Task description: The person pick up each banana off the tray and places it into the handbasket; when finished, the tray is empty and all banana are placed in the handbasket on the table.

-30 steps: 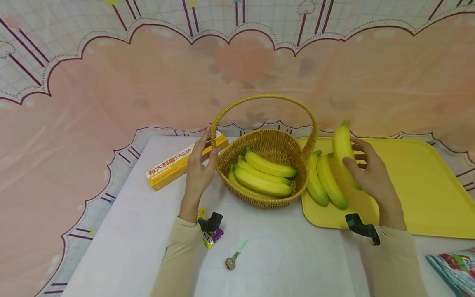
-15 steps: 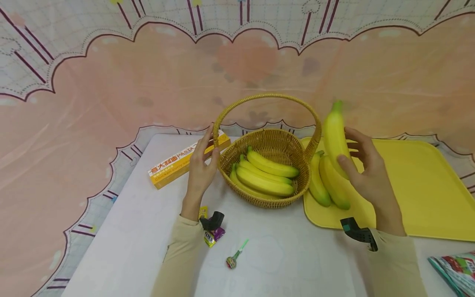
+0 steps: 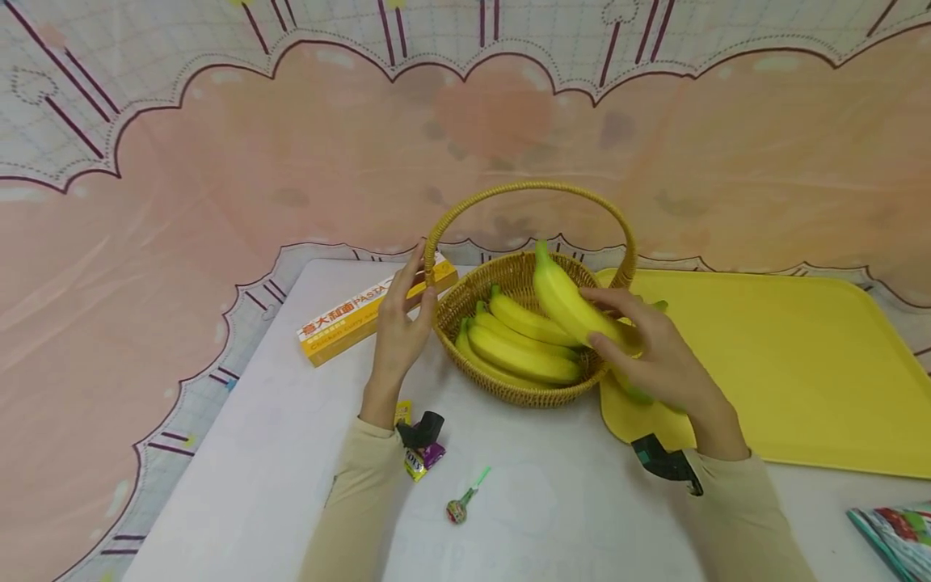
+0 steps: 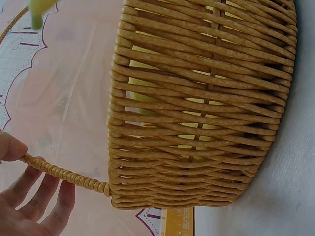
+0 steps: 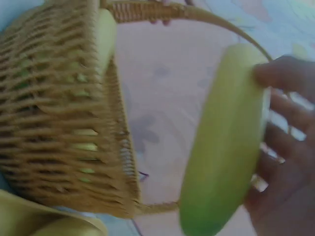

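My right hand (image 3: 658,352) grips a banana (image 3: 563,299) between thumb and fingers, over the right side of a wicker basket (image 3: 520,396). In the right wrist view that banana (image 5: 224,142) hangs apart from the basket's rim. Several bananas (image 3: 520,356) lie side by side inside the basket. At the left, my left hand (image 3: 402,323) holds the foot of the basket's arched handle; the left wrist view shows thumb and fingers on either side of the handle (image 4: 69,174). Bananas (image 3: 638,396) on the yellow tray (image 3: 800,364) are mostly hidden behind my right hand.
Behind my left hand lies a yellow pasta box (image 3: 349,323). Small candy packets (image 3: 418,461) sit beside my left wrist, with a lollipop (image 3: 457,509) nearer me. A colourful bag (image 3: 898,533) lies at the lower right. A patterned cloth (image 3: 364,162) hangs behind the table.
My right hand has lifted the banana off the tray side and carried it left over the basket, tilting it. The left hand has stayed at the handle.
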`<state>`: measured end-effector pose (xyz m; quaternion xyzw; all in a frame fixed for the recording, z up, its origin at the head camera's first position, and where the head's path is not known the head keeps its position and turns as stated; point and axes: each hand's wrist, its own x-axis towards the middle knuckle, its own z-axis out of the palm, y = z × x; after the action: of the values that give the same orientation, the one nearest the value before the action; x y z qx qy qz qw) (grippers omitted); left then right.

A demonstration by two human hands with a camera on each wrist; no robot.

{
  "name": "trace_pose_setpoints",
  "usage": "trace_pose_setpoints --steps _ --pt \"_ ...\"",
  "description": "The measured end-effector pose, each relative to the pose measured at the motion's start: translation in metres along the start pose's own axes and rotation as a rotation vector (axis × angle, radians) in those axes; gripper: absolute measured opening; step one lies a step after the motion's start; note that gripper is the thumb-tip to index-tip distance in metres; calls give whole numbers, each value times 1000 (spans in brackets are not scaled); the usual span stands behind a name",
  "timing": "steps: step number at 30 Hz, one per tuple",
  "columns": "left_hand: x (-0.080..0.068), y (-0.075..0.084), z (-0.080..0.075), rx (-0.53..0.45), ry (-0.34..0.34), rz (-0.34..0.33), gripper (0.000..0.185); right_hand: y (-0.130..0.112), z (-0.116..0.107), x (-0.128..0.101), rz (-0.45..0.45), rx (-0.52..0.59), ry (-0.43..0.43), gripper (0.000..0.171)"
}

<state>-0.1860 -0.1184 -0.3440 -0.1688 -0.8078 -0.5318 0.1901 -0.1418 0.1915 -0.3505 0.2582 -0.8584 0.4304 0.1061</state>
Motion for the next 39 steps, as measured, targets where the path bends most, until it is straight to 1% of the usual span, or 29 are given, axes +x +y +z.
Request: trace_pose_setpoints --steps 3,5,6,11,15,20,24,28,35,39 --pt "0 1 1 0 -3 -6 53 3 10 5 86 -42 -133 46" --pt "1 1 1 -1 -6 -4 53 6 17 8 118 -58 -184 44" --pt "1 2 1 -1 -7 -3 53 6 20 10 122 -66 -195 43" --pt "1 1 3 1 -2 6 54 10 35 22 112 -91 -213 42" --pt "0 0 5 4 0 8 55 11 46 29 97 -112 -253 41" --pt "1 3 5 -7 -6 21 54 8 55 32 117 -116 -279 39" --pt "3 6 3 -6 -8 30 53 9 61 31 130 -133 -309 43" --pt "2 5 2 -3 -3 25 54 8 64 31 134 -129 -316 45" --pt "0 3 0 1 -4 -9 56 8 64 33 127 -99 -335 44" --pt "-1 3 -1 5 -1 -16 56 7 61 33 136 -76 -326 42"
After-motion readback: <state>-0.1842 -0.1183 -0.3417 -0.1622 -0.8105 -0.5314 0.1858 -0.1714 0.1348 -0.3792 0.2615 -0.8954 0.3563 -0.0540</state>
